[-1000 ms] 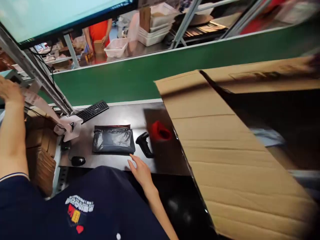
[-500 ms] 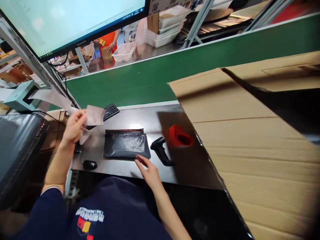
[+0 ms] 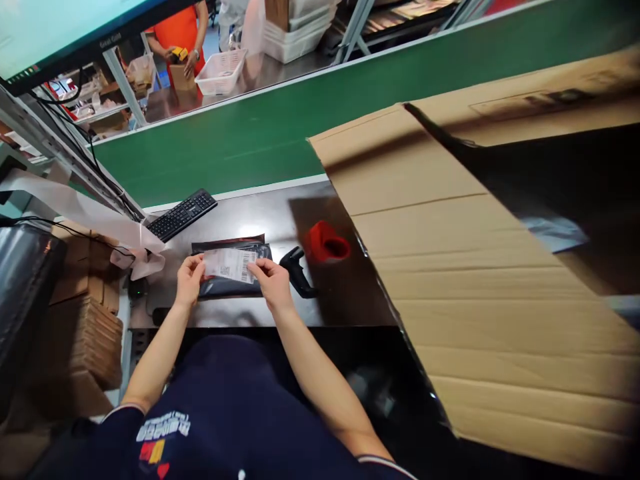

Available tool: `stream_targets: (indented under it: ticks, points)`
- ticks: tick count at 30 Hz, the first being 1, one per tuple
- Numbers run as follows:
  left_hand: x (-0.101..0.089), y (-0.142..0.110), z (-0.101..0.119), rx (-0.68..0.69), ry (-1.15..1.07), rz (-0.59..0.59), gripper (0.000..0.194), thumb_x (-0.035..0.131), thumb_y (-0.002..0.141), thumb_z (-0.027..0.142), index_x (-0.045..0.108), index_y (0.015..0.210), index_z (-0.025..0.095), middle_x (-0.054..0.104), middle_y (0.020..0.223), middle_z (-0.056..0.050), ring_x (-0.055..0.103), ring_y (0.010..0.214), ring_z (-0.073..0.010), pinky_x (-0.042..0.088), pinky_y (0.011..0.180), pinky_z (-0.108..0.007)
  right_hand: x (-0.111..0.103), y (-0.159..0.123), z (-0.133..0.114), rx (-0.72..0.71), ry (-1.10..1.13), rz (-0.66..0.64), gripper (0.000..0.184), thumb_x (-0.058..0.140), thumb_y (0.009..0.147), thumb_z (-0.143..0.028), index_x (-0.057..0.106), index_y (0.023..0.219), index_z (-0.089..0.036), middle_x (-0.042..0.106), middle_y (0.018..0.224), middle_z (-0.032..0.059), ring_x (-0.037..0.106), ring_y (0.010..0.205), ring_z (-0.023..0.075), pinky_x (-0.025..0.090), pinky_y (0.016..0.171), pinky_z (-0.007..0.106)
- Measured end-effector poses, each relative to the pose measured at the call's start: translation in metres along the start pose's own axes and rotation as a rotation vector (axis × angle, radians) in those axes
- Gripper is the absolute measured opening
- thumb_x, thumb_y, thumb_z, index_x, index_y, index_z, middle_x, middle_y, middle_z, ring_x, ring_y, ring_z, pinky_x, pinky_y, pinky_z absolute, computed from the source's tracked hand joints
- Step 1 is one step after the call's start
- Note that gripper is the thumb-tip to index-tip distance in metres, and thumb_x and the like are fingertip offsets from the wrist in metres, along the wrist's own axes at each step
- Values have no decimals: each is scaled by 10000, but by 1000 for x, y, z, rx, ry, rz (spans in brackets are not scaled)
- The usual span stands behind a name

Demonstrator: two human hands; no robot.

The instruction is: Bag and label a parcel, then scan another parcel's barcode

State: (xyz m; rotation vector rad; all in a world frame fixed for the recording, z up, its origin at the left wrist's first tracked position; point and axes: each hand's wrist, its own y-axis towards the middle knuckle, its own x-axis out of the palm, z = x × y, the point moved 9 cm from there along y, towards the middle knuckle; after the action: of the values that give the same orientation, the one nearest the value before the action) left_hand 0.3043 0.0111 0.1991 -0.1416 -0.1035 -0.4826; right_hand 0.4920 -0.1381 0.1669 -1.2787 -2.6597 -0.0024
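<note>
The left hand [image 3: 189, 279] and the right hand [image 3: 273, 283] hold a white label [image 3: 230, 265] between them. Each hand pinches one end of it, so the fingers are closed on the label. The label has a black barcode on it (the bars are on its right side). It sits just over a shiny black bag [image 3: 231, 265], which lies flat on the dark bench [image 3: 270, 217]. I cannot tell if the label touches the bag yet.

Just to the right of the right hand lies a black scanner [image 3: 299, 270]. A red cup-shaped thing [image 3: 326, 243] sits a little past it. A black keyboard [image 3: 181, 214] lies behind the bag, to the left. A big brown cardboard box [image 3: 450, 267] stands on the right with its flaps open. A green belt [image 3: 225, 143] runs behind the bench. On the far side of it, a person in an orange top [image 3: 183, 30] holds a small brown box.
</note>
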Motion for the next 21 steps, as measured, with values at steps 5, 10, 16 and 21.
stream_targets:
  ticks: [5,10,16,21]
  points:
    - [-1,24,-53,26,697,110,146,547,967,346,604,951,213,646,846,-10,634,728,-147,548,674,-258,-16,35,36,-103,-452,52,358,559,875,-513,645,718,-203,664,805,68,595,788,227,471,791,376]
    - [10,40,-104,-82,1081,112,138,507,1006,244,640,1027,216,738,1037,-81,709,974,-215,540,904,-332,-15,56,89,-103,-996,5,302,514,978,-363,723,890,-164,687,1036,155,569,984,287,414,882,414]
    - [8,43,-145,-186,1301,50,184,546,1000,230,688,1112,192,727,1167,-147,693,1124,-290,550,962,-400,-6,52,139,-151,-1248,-138,288,532,998,-346,723,1033,-133,647,1177,205,502,1081,324,382,961,456]
    - [31,38,-138,87,1452,-33,470,419,1038,203,541,1477,85,582,1507,-225,519,1438,-308,429,1190,-459,-50,37,128,-168,-1110,132,565,545,991,-451,510,1420,-84,552,1399,265,467,1282,379,382,1075,546]
